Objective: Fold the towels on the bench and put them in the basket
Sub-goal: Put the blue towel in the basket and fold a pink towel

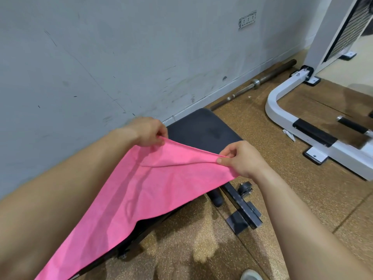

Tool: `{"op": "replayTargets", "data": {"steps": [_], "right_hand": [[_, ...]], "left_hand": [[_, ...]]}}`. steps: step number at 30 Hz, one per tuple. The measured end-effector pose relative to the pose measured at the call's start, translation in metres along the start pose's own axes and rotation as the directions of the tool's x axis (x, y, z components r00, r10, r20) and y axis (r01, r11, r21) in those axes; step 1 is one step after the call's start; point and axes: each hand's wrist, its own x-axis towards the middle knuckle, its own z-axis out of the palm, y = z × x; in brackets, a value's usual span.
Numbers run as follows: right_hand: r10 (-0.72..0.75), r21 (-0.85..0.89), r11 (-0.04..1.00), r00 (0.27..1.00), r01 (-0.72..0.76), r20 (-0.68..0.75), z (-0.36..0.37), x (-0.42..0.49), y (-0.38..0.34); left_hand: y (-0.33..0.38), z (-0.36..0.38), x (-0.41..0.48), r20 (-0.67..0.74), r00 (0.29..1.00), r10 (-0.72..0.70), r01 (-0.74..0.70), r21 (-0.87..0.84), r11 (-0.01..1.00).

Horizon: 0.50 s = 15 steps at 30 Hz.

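Observation:
A pink towel (pixel 141 190) stretches over the black padded bench (pixel 201 128), running from the middle of the view down to the lower left. My left hand (pixel 148 131) pinches its far left corner. My right hand (pixel 240 158) pinches the far right corner, thumb on top. Both corners are lifted slightly above the pad, and a fold line shows just under the far edge. The towel hides most of the bench top. No basket is in view.
A grey scuffed wall runs close along the bench's left side. A barbell (pixel 256 82) lies on the floor by the wall. A white machine frame (pixel 302 126) stands at the right. The bench's black foot bar (pixel 242 207) juts out on the cork-coloured floor.

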Motion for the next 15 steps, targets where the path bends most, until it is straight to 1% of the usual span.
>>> {"op": "replayTargets", "data": {"steps": [2, 3, 5, 6, 8, 10, 15], "right_hand": [[0.005, 0.022, 1.0, 1.0, -0.004, -0.011, -0.003, -0.001, 0.002], [0.003, 0.032, 0.999, 1.0, -0.002, -0.013, -0.004, -0.001, 0.003], [-0.007, 0.028, 1.0, 1.0, 0.008, -0.024, -0.005, 0.0, 0.006], [-0.011, 0.019, 1.0, 0.999, 0.012, -0.033, -0.004, 0.0, 0.006], [-0.005, -0.017, 1.0, 0.998, 0.004, -0.069, -0.004, 0.001, 0.007], [0.023, -0.053, 0.998, 0.993, -0.03, -0.118, -0.005, 0.002, 0.008], [0.087, -0.123, 0.985, 0.969, -0.118, -0.232, -0.005, 0.007, 0.014]], "left_hand": [[-0.009, -0.009, 0.006, -0.055, 0.996, -0.076, 0.074, -0.042, 0.996], [-0.011, -0.014, 0.01, -0.105, 0.987, -0.124, 0.117, -0.065, 0.991], [-0.01, -0.021, 0.02, -0.221, 0.952, -0.212, 0.196, -0.093, 0.976], [-0.008, -0.023, 0.025, -0.272, 0.93, -0.246, 0.215, -0.137, 0.967], [0.0, -0.025, 0.039, -0.328, 0.9, -0.286, 0.196, -0.281, 0.939], [0.013, -0.023, 0.055, -0.33, 0.895, -0.299, 0.154, -0.402, 0.903], [0.041, -0.013, 0.093, -0.411, 0.847, -0.336, 0.065, -0.548, 0.834]]}}
